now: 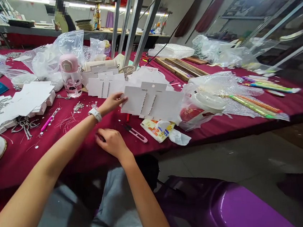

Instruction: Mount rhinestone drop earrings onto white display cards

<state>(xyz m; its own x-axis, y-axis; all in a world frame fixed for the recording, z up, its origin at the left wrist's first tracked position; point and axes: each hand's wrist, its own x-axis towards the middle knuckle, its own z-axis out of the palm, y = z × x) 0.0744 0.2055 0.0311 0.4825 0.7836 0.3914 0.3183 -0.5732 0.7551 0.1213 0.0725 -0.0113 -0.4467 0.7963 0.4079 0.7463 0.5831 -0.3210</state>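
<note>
My left hand (114,102), with a white watch on its wrist, reaches forward and pinches the left edge of a white earring card (152,102) that carries two long rhinestone earrings. The card stands at the front of a row of similar white cards (104,85) on the maroon table (82,156). My right hand (111,141) rests near the table's front edge with its fingers curled down on the cloth; I cannot make out anything in it. A pink thread snipper (137,134) lies just right of that hand.
A pink-lidded bottle (71,74), plastic bags, a stack of blank cards (30,101), loose rhinestone chains (26,123) and a pink pen (48,120) lie to the left. A bagged drink cup (202,109) stands right. A purple stool (237,220) sits below right. A person stands far back.
</note>
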